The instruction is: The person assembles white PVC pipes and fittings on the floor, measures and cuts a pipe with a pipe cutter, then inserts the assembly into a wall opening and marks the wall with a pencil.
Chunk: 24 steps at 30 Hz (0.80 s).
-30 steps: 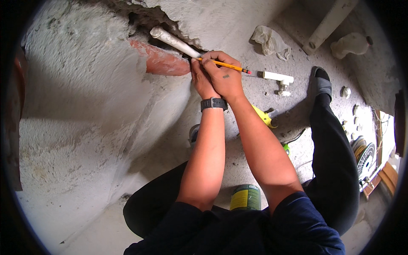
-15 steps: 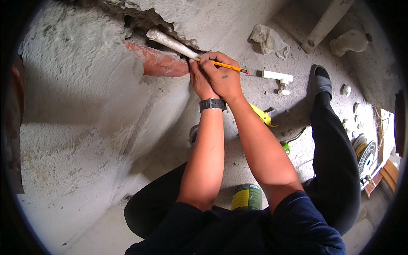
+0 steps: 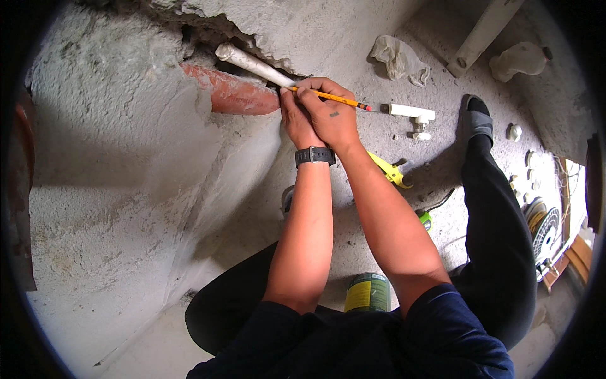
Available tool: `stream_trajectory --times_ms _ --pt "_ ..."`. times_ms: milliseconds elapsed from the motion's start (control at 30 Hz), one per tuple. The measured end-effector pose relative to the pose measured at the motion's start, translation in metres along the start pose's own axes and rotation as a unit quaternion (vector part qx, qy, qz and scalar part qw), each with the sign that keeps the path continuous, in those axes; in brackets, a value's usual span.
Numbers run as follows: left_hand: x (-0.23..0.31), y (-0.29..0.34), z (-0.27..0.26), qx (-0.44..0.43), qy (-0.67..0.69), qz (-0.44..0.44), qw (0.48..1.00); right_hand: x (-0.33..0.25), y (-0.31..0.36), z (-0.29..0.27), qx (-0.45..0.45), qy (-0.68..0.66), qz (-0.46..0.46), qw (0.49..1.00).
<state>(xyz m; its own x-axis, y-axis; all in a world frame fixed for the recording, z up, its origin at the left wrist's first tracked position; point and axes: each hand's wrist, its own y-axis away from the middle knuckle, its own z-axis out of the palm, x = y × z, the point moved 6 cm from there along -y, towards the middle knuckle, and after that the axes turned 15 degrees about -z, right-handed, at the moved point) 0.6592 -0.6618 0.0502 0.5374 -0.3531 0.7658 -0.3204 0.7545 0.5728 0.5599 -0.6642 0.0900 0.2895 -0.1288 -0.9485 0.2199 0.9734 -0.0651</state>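
A white plastic pipe [image 3: 255,65] slants out of a broken hollow in the concrete wall, above a red-brown pipe [image 3: 243,95]. At its near end my left hand [image 3: 297,124], with a black watch on the wrist, closes around the pipe; part of that grip is hidden. My right hand [image 3: 336,120] rests over and against the left, pinching a yellow pencil [image 3: 334,97]. The pencil's tip meets the white pipe, and its eraser points right.
To the right on the floor lie a white pipe piece with a tee [image 3: 413,115], a crumpled plastic bag [image 3: 399,58], a yellow-green tool [image 3: 392,172] and a green tool [image 3: 425,220]. A green-and-yellow can [image 3: 367,293] stands between my legs. A plank [image 3: 485,36] leans at the back.
Almost nothing differs. Both hands, the pencil and the pipe keep their places, apart from a very slight shift of the whole view.
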Motion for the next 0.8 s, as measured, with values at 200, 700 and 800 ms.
stream_trajectory --times_ms 200,700,800 --pt "0.005 0.003 -0.002 0.042 -0.068 0.02 0.997 0.004 0.003 -0.004 0.08 -0.061 0.01 0.995" --pt "0.001 0.001 0.001 0.035 -0.018 0.016 0.999 0.008 0.005 -0.013 0.126 -0.102 0.016 0.987" --pt "-0.003 0.005 0.006 0.008 0.053 -0.042 0.998 0.002 0.019 -0.02 0.094 -0.106 0.03 0.989"
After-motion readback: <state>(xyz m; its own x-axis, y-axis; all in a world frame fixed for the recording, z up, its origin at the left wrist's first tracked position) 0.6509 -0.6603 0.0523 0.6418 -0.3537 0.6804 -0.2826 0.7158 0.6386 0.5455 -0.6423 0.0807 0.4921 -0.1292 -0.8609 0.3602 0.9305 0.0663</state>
